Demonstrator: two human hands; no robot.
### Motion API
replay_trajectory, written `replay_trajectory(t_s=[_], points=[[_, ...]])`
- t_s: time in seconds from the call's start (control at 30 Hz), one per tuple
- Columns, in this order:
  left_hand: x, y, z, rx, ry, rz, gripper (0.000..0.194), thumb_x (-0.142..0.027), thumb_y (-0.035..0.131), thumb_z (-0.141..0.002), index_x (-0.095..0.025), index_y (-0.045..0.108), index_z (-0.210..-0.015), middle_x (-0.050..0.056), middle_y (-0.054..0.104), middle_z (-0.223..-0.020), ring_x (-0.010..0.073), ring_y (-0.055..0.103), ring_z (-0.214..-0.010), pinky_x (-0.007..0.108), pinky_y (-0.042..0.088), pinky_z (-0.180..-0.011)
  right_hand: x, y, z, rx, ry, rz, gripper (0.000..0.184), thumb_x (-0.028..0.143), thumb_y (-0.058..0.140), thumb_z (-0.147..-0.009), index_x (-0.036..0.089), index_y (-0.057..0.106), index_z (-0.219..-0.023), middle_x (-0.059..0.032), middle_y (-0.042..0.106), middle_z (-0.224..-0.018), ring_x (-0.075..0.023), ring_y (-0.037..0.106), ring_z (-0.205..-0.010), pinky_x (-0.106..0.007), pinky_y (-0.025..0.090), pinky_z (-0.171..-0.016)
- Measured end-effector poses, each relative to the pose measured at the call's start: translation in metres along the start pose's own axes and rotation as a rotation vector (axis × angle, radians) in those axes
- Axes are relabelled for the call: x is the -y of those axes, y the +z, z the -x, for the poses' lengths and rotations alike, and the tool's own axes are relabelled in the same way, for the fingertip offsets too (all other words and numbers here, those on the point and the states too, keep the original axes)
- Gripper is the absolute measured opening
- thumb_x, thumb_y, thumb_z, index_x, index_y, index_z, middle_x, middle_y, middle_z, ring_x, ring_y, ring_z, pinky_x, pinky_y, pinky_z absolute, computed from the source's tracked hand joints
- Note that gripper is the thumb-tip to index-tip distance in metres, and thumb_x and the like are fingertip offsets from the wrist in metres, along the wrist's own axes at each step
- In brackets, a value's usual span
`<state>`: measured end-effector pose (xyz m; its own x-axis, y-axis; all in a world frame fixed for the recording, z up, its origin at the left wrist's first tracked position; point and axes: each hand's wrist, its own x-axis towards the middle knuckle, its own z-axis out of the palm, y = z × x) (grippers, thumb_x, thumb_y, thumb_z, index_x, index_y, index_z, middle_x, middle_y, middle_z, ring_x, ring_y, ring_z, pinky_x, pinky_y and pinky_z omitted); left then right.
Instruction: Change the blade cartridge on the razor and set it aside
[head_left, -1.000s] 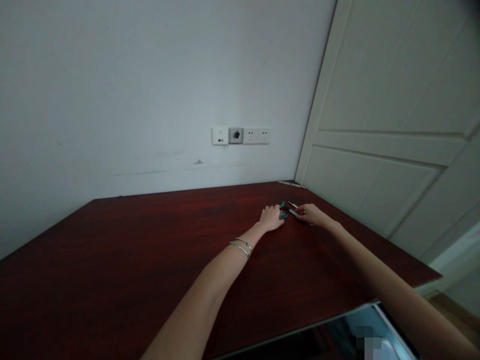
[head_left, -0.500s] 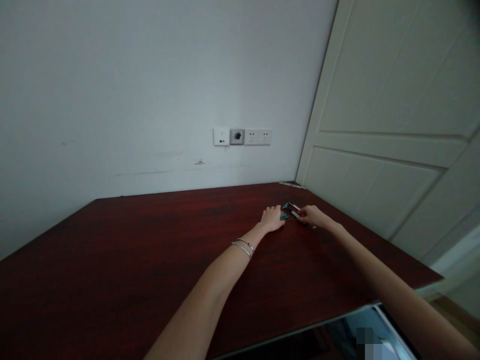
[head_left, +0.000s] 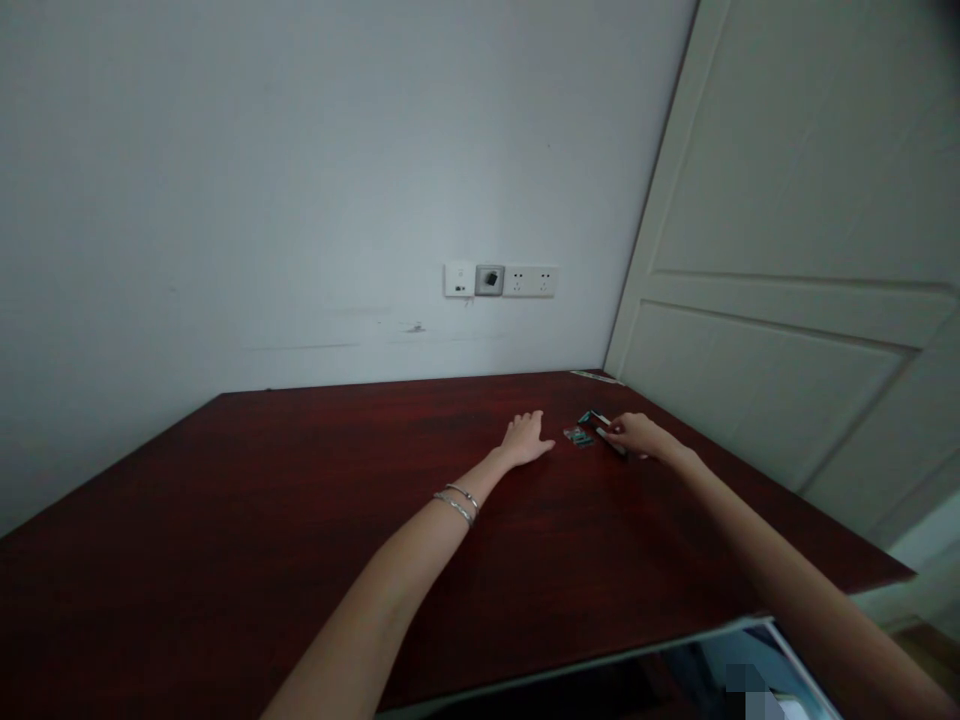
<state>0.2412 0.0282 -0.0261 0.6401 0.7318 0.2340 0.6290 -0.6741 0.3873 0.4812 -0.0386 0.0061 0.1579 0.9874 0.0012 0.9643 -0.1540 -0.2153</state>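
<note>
Dim light falls on the plain pale-grey wall [head_left: 300, 180] I see across the upper left; white rectangular socket plates [head_left: 529, 282] sit mid-frame, a white panelled door [head_left: 795, 200] fills the upper right, and a dark-red wood-grained tabletop [head_left: 300, 460] spreads below.

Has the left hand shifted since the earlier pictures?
Yes: judged against the wall sockets, the left hand has moved left, clear of the small green pieces.

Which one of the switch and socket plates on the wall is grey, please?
The grey plate is the middle one, between the white plate on its left and the white sockets on its right. Only it has a dark piece at its centre.
</note>
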Motion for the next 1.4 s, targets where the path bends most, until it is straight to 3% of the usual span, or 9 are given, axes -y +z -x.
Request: replay_trajectory(t_s=[0.13, 0.33, 0.53, 0.7, 0.83, 1.0, 1.4], points=[[0.035, -0.031, 0.024, -0.101, -0.031, 0.043, 0.064, -0.047, 0.05, -0.078, -0.014, 0.034, -0.131, 0.016, 0.04, -0.135, 0.0321, 0.036, -0.124, 0.042, 0.031, -0.099, 0.03, -0.006, -0.003, -0.11, -0.035, 0.127, 0.032, 0.04, 0.052, -0.078, 0.018, 0.069, -0.094, -0.0116, 0.068, -0.091, -0.0261, 0.064, -0.083, -0.029, 0.048, -0.064], [0.09, -0.08, 0.078, -0.123, -0.251, 0.012, 0.054, -0.041, 0.051, -0.078, -0.013, 0.043, -0.124, 0.017, 0.047, -0.128, 0.0294, 0.043, -0.119, 0.038, 0.033, -0.097, 0.125, 0.0, -0.005, -0.182, -0.192, 0.141, 0.038, 0.042, 0.049, -0.079, 0.02, 0.064, -0.107, -0.01, 0.065, -0.104, -0.0261, 0.06, -0.097, -0.033, 0.047, -0.076], [0.123, -0.111, 0.135, -0.15, -0.387, -0.06, 0.051, -0.042, 0.052, -0.076, -0.014, 0.047, -0.118, 0.019, 0.048, -0.125, 0.0322, 0.043, -0.117, 0.041, 0.034, -0.095, 0.227, 0.032, 0.001, -0.153, -0.414, 0.075, 0.036, 0.039, 0.045, -0.083, 0.02, 0.062, -0.109, -0.0103, 0.063, -0.107, -0.0261, 0.058, -0.097, -0.036, 0.046, -0.077], [0.135, -0.115, 0.166, -0.113, -0.472, -0.16, 0.052, -0.045, 0.046, -0.079, -0.015, 0.044, -0.122, 0.02, 0.044, -0.128, 0.0344, 0.039, -0.121, 0.045, 0.033, -0.095, 0.28, 0.068, 0.007, -0.139, -0.578, 0.049, 0.04, 0.04, 0.043, -0.087, 0.017, 0.057, -0.116, -0.0138, 0.056, -0.116, -0.0264, 0.049, -0.107, -0.035, 0.043, -0.082], [0.14, -0.108, 0.175, -0.047, -0.541, -0.238, 0.059, -0.048, 0.04, -0.081, -0.015, 0.036, -0.13, 0.02, 0.032, -0.139, 0.0374, 0.027, -0.128, 0.05, 0.025, -0.099, 0.293, 0.09, 0.01, -0.157, -0.605, 0.027, 0.045, 0.042, 0.041, -0.088, 0.016, 0.051, -0.124, -0.015, 0.049, -0.125, -0.0276, 0.043, -0.113, -0.038, 0.039, -0.088], [0.144, -0.099, 0.175, 0.007, -0.568, -0.258, 0.064, -0.052, 0.029, -0.085, -0.013, 0.028, -0.137, 0.022, 0.02, -0.145, 0.04, 0.015, -0.132, 0.054, 0.018, -0.102, 0.29, 0.104, 0.011, -0.163, -0.584, 0.003, 0.046, 0.043, 0.035, -0.09, 0.016, 0.051, -0.124, -0.0139, 0.048, -0.128, -0.0284, 0.04, -0.117, -0.042, 0.035, -0.092], [0.148, -0.092, 0.177, -0.047, -0.539, -0.28, 0.06, -0.051, 0.027, -0.087, -0.016, 0.035, -0.134, 0.018, 0.024, -0.144, 0.038, 0.016, -0.133, 0.053, 0.016, -0.103, 0.288, 0.11, 0.014, -0.187, -0.565, -0.033, 0.044, 0.037, 0.033, -0.09, 0.015, 0.053, -0.123, -0.0126, 0.047, -0.131, -0.0283, 0.039, -0.119, -0.042, 0.033, -0.095]])
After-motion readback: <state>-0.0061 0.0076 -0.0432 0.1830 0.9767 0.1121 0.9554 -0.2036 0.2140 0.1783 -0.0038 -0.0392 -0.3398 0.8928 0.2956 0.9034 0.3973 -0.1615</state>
